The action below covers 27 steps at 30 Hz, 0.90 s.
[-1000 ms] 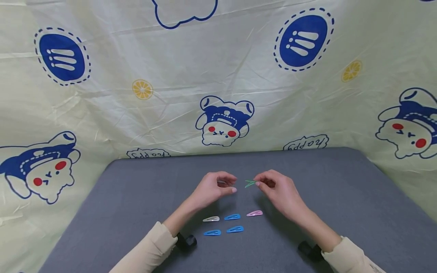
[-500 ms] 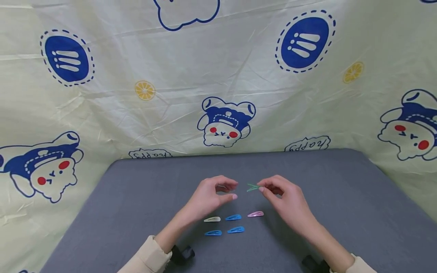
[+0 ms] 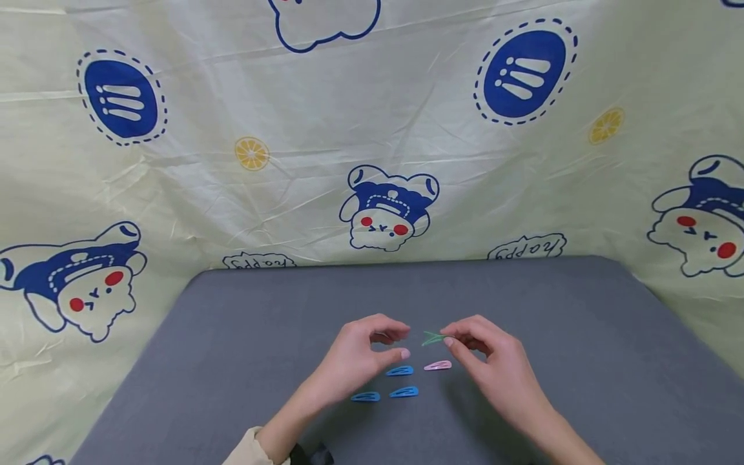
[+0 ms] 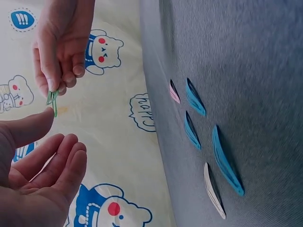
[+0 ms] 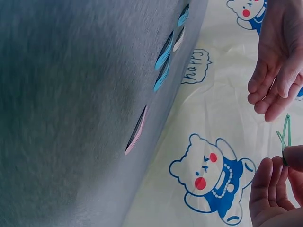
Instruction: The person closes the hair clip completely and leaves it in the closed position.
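Note:
Between thumb and fingertips, my right hand (image 3: pixel 500 365) pinches a green snap hair clip (image 3: pixel 433 338) above the table. The clip is snapped open, its two parts spread in a V that points toward the left hand. My left hand (image 3: pixel 360 358) hovers just left of it, thumb and fingers apart, holding nothing; a small gap separates it from the clip in the head view. On the table below lie a pink hair clip (image 3: pixel 438 365) and several blue hair clips (image 3: pixel 403 392). A white hair clip (image 4: pixel 214 191) shows in the left wrist view; the left hand hides it in the head view.
A grey cloth-covered table (image 3: pixel 523 303) spreads under both hands. Behind it hangs a pale curtain (image 3: pixel 302 194) printed with cartoon bears and orange slices, meeting the table's far edge.
Both hands have come down and nearer in the head view, the green clip still pinched on the right. The left hand now covers the white clip there. The head view has shifted slightly.

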Tool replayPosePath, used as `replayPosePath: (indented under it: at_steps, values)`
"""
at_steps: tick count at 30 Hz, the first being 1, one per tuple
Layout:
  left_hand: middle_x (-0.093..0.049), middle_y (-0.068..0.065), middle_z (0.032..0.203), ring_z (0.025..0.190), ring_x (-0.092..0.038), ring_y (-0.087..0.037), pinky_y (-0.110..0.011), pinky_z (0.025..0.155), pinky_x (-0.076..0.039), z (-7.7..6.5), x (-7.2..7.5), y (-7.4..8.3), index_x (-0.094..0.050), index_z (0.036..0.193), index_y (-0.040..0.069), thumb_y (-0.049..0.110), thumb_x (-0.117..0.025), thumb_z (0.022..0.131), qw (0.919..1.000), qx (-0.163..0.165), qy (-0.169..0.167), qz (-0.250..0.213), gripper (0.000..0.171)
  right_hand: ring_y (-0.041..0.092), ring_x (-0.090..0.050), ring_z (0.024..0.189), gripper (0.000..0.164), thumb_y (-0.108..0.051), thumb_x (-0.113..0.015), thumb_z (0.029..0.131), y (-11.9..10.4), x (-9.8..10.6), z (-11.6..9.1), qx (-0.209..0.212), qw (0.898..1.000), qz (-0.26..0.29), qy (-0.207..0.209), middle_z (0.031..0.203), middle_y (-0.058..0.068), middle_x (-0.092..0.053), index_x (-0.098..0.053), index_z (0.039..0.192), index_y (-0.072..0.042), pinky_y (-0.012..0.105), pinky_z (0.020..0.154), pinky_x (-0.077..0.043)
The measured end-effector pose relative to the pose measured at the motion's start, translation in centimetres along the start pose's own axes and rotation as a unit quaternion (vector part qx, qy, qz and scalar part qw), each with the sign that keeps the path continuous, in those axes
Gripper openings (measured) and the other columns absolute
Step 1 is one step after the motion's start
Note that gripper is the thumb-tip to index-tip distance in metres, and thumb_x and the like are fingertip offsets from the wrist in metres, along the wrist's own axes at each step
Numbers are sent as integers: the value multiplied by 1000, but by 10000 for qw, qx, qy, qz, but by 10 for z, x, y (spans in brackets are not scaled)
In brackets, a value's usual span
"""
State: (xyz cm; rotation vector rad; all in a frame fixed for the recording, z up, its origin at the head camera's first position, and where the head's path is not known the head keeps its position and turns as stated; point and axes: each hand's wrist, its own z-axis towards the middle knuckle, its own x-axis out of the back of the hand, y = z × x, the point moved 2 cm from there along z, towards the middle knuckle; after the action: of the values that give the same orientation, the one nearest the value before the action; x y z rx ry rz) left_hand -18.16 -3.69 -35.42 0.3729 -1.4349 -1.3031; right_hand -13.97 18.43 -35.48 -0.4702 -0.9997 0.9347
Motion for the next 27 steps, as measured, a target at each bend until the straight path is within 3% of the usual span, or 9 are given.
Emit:
replayPosePath:
  at_steps: [5,10,21,27]
  values:
    - [-67,11,108,98,-61,-7,-30,91,-50,-7,-4,6,-71,113,19,20,-78,87,10000,-44,18,-48,27,8,-61,79,22,-6,-73,89,-8,0,-7,227,9996,114,87,94,-11,-64,-71,99,-25,16,76,-49]
    - [-66,14,105,97,-61,-7,-32,90,-50,-12,-7,11,-72,111,18,19,-78,86,9994,-290,109,-128,26,6,-62,79,21,-7,-72,90,-11,-2,-11,294,9995,109,-32,94,-12,-63,-70,100,-25,19,74,-51]
    - [-68,11,101,94,-61,-5,-27,85,-51,-14,-15,18,-74,108,16,22,-79,85,9977,-601,319,0,24,6,-61,81,20,-11,-72,91,-13,-4,-15,255,9993,184,-202,94,-14,-62,-70,100,-28,24,73,-52]
    - [-69,8,98,89,-63,-4,-25,79,-52,-15,-17,18,-75,105,15,16,-79,84,9952,-827,509,108,21,7,-63,82,19,-12,-71,91,-16,-6,-17,189,9990,360,-205,94,-13,-64,-71,101,-28,25,72,-53]
